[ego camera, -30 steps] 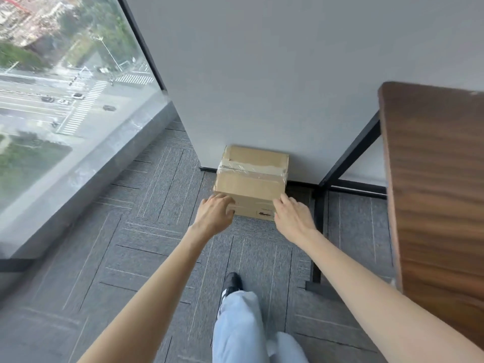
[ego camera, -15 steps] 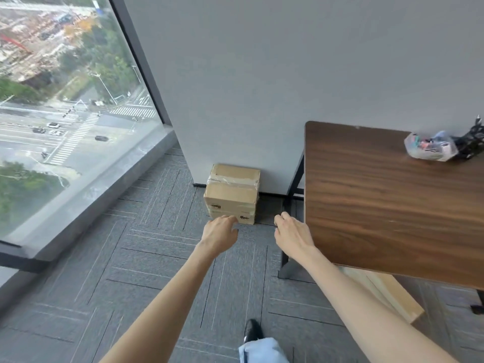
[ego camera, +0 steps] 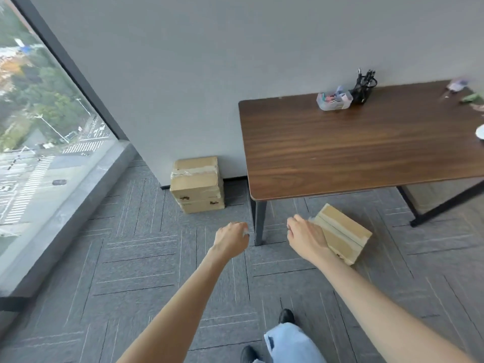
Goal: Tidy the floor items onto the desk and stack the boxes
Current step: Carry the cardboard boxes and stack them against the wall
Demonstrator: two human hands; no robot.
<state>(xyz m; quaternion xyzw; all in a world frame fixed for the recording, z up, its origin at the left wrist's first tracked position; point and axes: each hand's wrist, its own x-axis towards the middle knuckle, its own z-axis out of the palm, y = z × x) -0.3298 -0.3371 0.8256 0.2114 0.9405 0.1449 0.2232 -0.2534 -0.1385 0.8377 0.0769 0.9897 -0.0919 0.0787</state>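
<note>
Cardboard first: from the head view I see two taped boxes stacked [ego camera: 197, 184] against the wall, on the carpet left of the desk [ego camera: 361, 150]. A clear tub [ego camera: 333, 100] on the desk holds small colourful bits I can't identify; beside it stands a black holder [ego camera: 363, 87] with dark items. My left hand [ego camera: 230, 238] is loosely curled and holds nothing. My right hand [ego camera: 306, 238] hangs relaxed and partly open, overlapping a third box [ego camera: 345, 233] lying on the floor by the desk leg; I can't tell whether it touches.

View from my head, looking forward and down at the carpet [ego camera: 146, 260], the desk's [ego camera: 353, 150] left corner near.
</note>
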